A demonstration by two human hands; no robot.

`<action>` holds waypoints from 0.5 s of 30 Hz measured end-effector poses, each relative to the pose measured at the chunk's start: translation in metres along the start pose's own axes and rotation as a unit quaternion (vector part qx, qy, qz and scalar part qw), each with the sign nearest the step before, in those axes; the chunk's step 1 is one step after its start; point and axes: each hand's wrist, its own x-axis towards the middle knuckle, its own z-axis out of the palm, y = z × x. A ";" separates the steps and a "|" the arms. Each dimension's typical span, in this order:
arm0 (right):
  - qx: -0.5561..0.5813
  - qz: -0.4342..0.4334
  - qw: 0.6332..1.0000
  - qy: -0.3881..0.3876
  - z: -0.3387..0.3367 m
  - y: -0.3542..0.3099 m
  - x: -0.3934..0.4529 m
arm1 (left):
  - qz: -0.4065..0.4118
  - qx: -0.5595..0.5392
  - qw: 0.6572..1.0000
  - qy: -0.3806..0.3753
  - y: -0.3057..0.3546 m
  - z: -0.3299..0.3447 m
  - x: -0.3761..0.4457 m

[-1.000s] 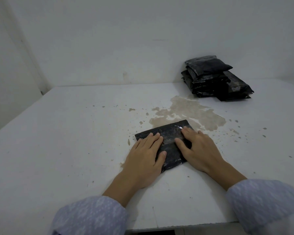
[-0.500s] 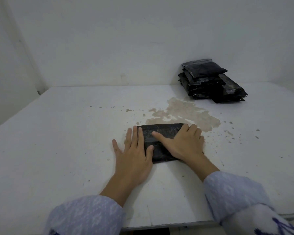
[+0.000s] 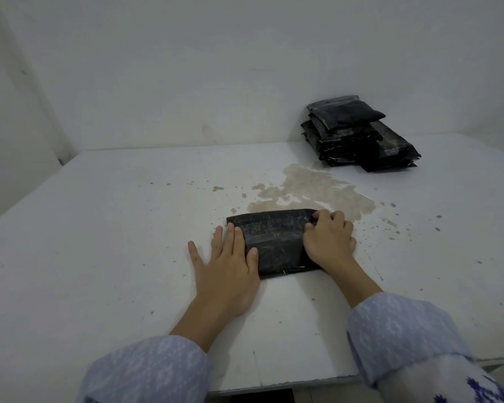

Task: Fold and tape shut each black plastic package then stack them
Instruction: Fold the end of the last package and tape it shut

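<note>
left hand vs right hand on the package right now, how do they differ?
The left hand lies flat with straight, spread fingers, mostly on the white table, thumb and fingertips on the black package's left edge. The right hand has curled fingers working the package's right end near its far corner. Both touch the same package; both wear light blue sleeves.

We count one flat black plastic package point(image 3: 277, 242) between our two grips, left grip point(image 3: 226, 264) and right grip point(image 3: 328, 238). Far beyond the right grip sits one stack of black plastic packages point(image 3: 358, 135); its layers blur together past counting. One white bench point(image 3: 99, 242).
</note>
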 end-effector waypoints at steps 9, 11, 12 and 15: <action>-0.009 -0.225 0.974 -0.020 -0.025 0.018 0.002 | 0.107 -0.303 0.937 0.135 -0.012 -0.006 0.004; -0.046 -0.220 0.966 -0.124 -0.030 0.019 0.002 | 0.103 -0.444 0.871 0.181 -0.018 -0.013 0.005; -0.036 -0.200 0.966 -0.158 -0.032 0.018 0.003 | 0.083 -0.491 0.844 0.200 -0.021 -0.017 0.006; 0.076 -0.196 0.964 -0.163 -0.036 0.016 0.002 | 0.012 -0.589 0.776 0.226 -0.029 -0.026 0.012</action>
